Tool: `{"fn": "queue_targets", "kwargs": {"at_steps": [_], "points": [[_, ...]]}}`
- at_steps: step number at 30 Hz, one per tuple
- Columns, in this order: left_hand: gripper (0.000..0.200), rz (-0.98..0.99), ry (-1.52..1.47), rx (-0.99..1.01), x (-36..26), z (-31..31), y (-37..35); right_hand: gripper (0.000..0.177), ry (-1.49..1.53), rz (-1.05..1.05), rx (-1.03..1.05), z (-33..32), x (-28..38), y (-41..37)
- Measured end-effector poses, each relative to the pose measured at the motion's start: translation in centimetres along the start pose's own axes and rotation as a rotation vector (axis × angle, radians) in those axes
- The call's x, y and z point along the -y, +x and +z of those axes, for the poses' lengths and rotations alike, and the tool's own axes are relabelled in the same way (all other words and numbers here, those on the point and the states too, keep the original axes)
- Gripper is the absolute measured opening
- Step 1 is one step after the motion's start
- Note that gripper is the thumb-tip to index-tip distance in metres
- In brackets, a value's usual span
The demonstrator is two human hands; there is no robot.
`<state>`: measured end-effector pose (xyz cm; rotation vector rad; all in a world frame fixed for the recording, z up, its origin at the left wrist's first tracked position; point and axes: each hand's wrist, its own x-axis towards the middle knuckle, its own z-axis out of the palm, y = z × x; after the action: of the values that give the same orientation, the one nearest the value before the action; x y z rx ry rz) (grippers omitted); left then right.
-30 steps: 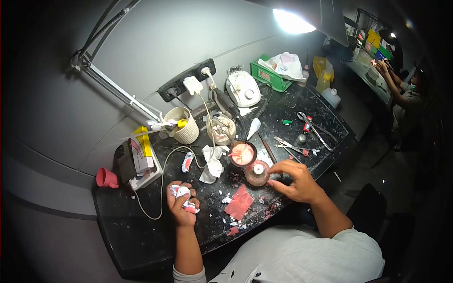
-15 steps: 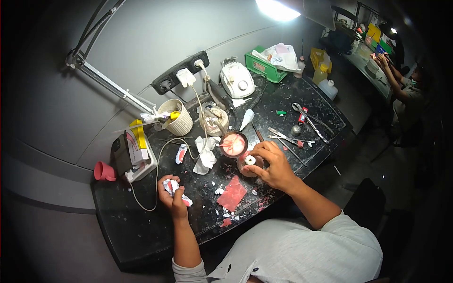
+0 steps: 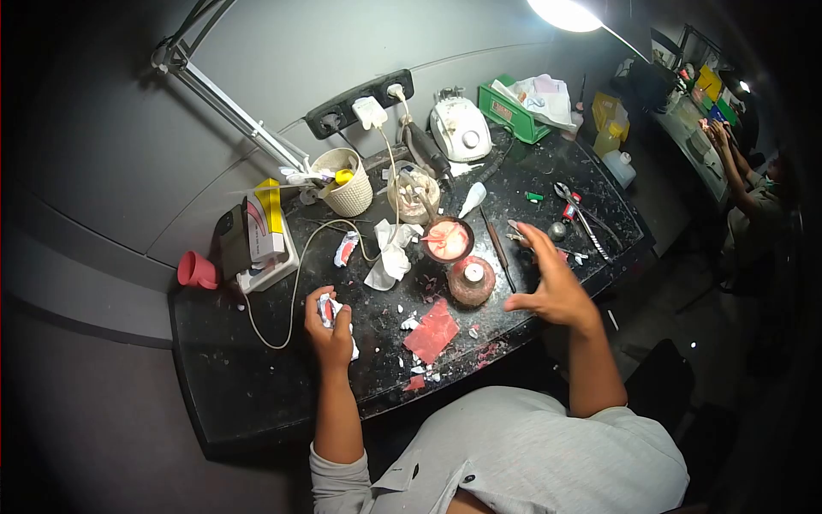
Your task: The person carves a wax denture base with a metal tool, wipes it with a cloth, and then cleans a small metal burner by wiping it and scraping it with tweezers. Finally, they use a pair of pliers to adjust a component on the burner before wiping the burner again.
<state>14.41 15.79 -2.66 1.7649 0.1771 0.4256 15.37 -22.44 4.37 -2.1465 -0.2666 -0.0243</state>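
My left hand grips a small white and pink plaster piece above the black worktop. My right hand hovers open with its fingers spread, just right of a round brown burner with a white cap. Behind the burner stands a dark bowl of pink wax. A flat red wax sheet lies between my two hands, with white crumbs around it.
Metal hand tools lie at the right end of the worktop. A woven cup, a crumpled tissue, a white motor unit, a green box and a power strip line the back. Another person works far right.
My right hand has let go of the burner and moved right, opening its fingers. My left hand still holds the plaster piece. The view shifted slightly.
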Motion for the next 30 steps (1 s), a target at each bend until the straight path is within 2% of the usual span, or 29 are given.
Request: {"fn": "queue_targets", "kwargs": {"at_steps": [1,2,3,4,5,7,8,10,11,13,14,15,17,21,23,24,25,26,27,28,29,30], "points": [[0.039,0.000,0.001,-0.002,-0.2,0.0,-0.1,0.115,0.004,0.001,0.071,-2.2,-1.4,-0.2],[0.040,-0.010,0.012,-0.008,-0.3,-0.1,-0.3,0.108,-0.160,0.038,0.015,-3.8,-2.9,-0.9],[0.040,-0.018,0.023,-0.015,-0.4,-0.1,-0.3,0.105,-0.148,-0.016,-0.099,-5.6,-2.7,-1.6],[0.040,-0.019,0.023,-0.017,-0.1,-0.2,-0.2,0.111,0.020,-0.027,-0.057,-8.1,-2.3,-2.0],[0.040,0.008,0.021,-0.021,0.5,-0.3,-0.2,0.109,0.467,-0.001,-0.003,-9.6,-3.0,-3.0],[0.040,0.035,0.021,-0.018,0.8,-0.5,0.0,0.097,0.830,-0.052,0.104,-12.7,-3.8,-5.3],[0.040,0.065,0.049,-0.017,0.8,-0.6,0.1,0.097,0.829,-0.050,0.102,-12.9,-4.0,-5.8],[0.039,0.116,0.090,-0.035,-0.3,0.0,0.0,0.080,0.084,0.042,-0.284,-13.2,-3.4,-6.3],[0.039,0.116,0.093,-0.030,-1.1,0.1,-0.2,0.063,-0.260,-0.022,-0.355,-13.2,-2.7,-6.8],[0.038,0.461,0.718,-0.093,-4.4,1.0,-0.3,0.052,0.301,0.102,-0.339,-13.6,-4.8,-7.4],[0.040,0.489,0.716,-0.074,-5.2,1.6,-0.2,0.046,-0.207,0.158,-0.485,-13.6,-7.4,-7.8],[0.040,0.488,0.716,-0.067,-5.6,2.3,0.0,0.037,-0.483,0.061,-0.596,-12.3,-4.6,-7.4],[0.042,0.418,0.662,0.152,-6.1,3.8,0.6,0.035,0.141,0.185,-0.509,-12.6,-5.8,-7.2],[0.037,0.392,0.820,0.211,-5.2,7.6,2.2,0.049,0.012,0.293,-0.384,-12.8,-7.7,-7.8],[0.029,0.470,0.836,0.199,-4.3,8.2,2.5,0.056,0.285,0.247,-0.452,-12.2,-8.1,-7.7],[0.027,0.472,0.854,0.214,-4.3,8.0,2.2,0.049,0.348,0.159,-0.397,-12.0,-8.3,-7.7],[0.025,0.473,0.874,0.234,-4.2,7.9,1.8,0.025,0.119,0.131,-0.371,-10.8,-5.2,-7.8],[0.021,0.509,0.832,0.212,-5.7,7.6,0.8,0.011,0.204,0.093,-0.398,-9.3,-4.0,-7.4],[0.021,0.508,0.830,0.217,-7.3,7.2,-0.6,0.007,0.288,0.056,-0.424,-8.5,-3.3,-7.4],[0.018,0.461,0.694,0.310,-8.7,6.8,-2.2,0.018,0.287,0.042,-0.262,-8.7,-3.3,-7.9],[0.016,0.410,0.558,0.398,-9.8,6.7,-3.7,0.021,0.314,0.038,-0.145,-8.2,-2.2,-8.0],[0.015,0.433,0.463,0.468,-10.6,6.8,-5.2,0.028,0.364,0.051,-0.048,-7.2,-1.1,-8.0]]}}
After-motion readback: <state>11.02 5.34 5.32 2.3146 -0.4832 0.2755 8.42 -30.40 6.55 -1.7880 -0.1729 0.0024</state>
